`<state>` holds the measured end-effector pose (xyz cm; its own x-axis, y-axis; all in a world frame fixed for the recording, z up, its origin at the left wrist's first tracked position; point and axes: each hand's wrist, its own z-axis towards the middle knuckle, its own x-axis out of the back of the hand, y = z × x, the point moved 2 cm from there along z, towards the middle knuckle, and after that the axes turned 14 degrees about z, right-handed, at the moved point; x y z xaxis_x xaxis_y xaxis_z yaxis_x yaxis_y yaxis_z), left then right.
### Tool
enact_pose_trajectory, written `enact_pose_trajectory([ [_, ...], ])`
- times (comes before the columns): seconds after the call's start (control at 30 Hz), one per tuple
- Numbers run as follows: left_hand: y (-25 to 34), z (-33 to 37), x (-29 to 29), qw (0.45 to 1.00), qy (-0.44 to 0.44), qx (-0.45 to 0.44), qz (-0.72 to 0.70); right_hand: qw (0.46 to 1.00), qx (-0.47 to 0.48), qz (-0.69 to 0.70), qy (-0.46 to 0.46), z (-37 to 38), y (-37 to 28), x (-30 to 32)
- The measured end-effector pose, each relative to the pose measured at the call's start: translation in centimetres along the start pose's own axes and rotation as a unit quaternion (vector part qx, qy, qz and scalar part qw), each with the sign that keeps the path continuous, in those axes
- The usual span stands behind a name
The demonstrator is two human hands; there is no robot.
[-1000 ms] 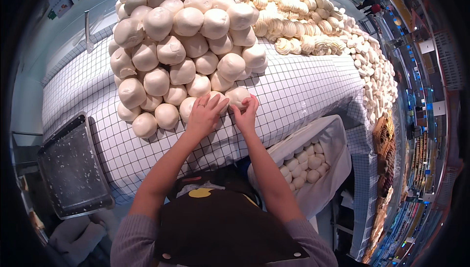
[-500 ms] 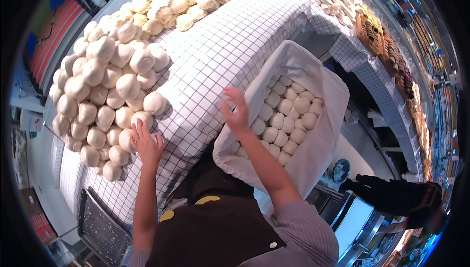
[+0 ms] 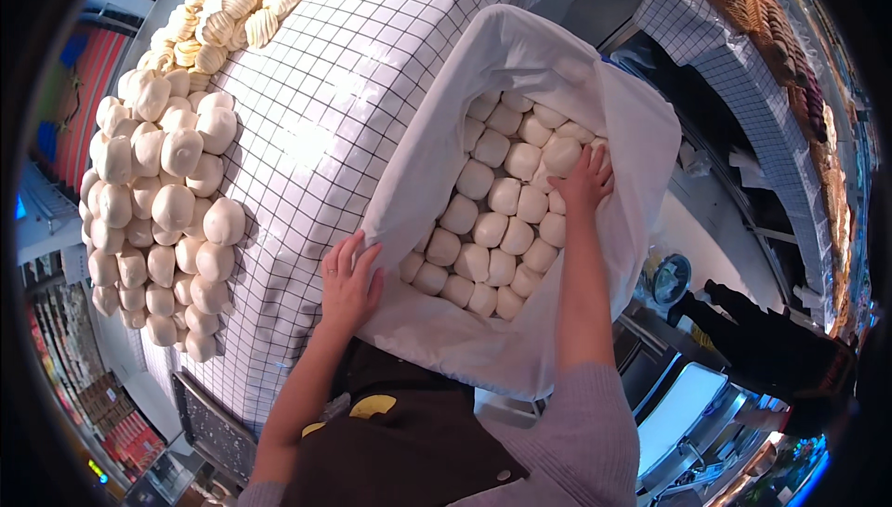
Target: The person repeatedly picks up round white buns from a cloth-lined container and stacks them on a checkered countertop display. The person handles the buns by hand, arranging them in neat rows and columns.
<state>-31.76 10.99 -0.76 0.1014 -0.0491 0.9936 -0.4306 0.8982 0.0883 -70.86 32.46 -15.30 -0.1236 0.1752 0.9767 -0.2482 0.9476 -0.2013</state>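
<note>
A deep container lined with white cloth [image 3: 520,52] stands in front of me, with rows of round white steamed buns [image 3: 490,228] inside. One steamed bun [image 3: 561,156] rests on top of the others at the far right. My right hand [image 3: 583,182] is closed around its near right side, thumb at the lower edge and fingers along the right. On the cloth at the container's left side lies my left hand [image 3: 351,282], empty, its fingers apart. A tall heap of larger white buns [image 3: 163,200] stands on the checked cloth to the left.
Folded, ridged buns [image 3: 228,19] lie beyond the heap on the checked tablecloth [image 3: 316,107]. A dark speckled tray [image 3: 214,428] leans low at left. Baskets of brown and yellow goods [image 3: 753,5] line the far right counter. Another person in dark clothes [image 3: 776,349] is at the right.
My view has shifted toward the container. My left hand has left the bun heap for the container's cloth edge. My right hand has come down into the container onto the top bun.
</note>
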Motion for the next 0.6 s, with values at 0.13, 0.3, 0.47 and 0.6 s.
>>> enact_pose_trajectory([
  [0.13, -0.1, 0.3, -0.2, 1.000, -0.014, 0.026, 0.011, 0.997, -0.066, 0.011, 0.042, 1.0, -1.6, -1.2],
  [0.3, 0.2, 0.5, 0.0, 0.999, 0.001, 0.029, 0.022, 0.995, 0.002, 0.032, 0.091, 0.0, 0.4, -2.3],
  [0.47, 0.2, 0.8, -0.1, 0.999, 0.008, 0.034, 0.020, 0.984, 0.039, 0.065, 0.159, -0.2, 1.7, -2.8],
  [0.6, 0.1, 0.5, -0.1, 0.999, 0.004, 0.037, 0.023, 0.983, 0.019, 0.088, 0.159, -0.6, 1.7, -2.3],
])
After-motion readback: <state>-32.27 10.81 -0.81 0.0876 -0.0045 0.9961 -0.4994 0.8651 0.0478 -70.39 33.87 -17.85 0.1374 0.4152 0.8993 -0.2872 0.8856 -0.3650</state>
